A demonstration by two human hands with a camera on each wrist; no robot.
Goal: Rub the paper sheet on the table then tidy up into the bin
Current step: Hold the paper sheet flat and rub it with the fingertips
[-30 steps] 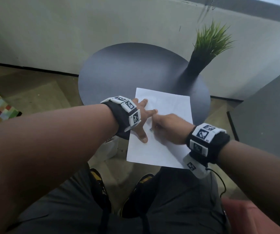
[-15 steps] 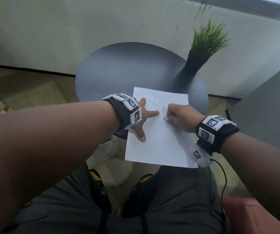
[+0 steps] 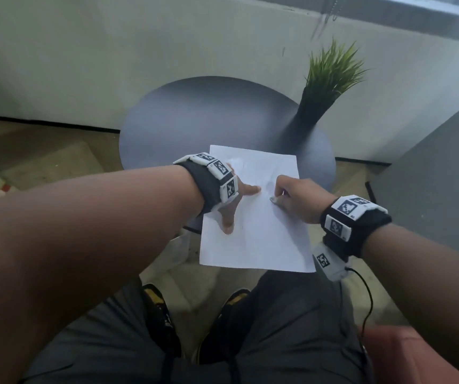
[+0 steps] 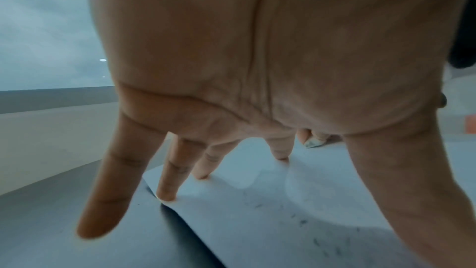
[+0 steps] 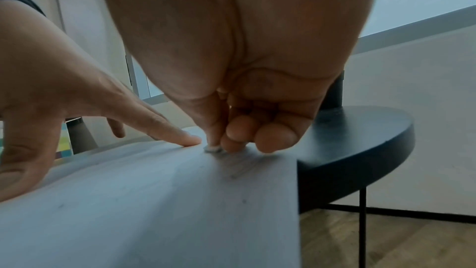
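A white paper sheet (image 3: 258,239) lies on the round dark table (image 3: 195,120), its near half hanging over the table's front edge. My left hand (image 3: 238,196) presses on the sheet's left part with spread, straight fingers (image 4: 167,182). On the sheet's upper middle, my right hand (image 3: 296,198) has its fingers curled and pinches a small pale eraser (image 5: 212,148) against the paper. Faint grey pencil marks show on the paper (image 4: 304,221). The eraser (image 3: 274,200) sits just right of my left forefinger.
A green plant in a dark vase (image 3: 330,79) stands at the table's far right. Below the table's near left edge sits a white object (image 3: 178,250), partly hidden. A grey cabinet (image 3: 430,195) stands at the right. My knees and shoes are below the sheet.
My right hand with the eraser has slid from beside the left thumb toward the sheet's far right, then stayed about there. The left hand has kept pressing in the same place.
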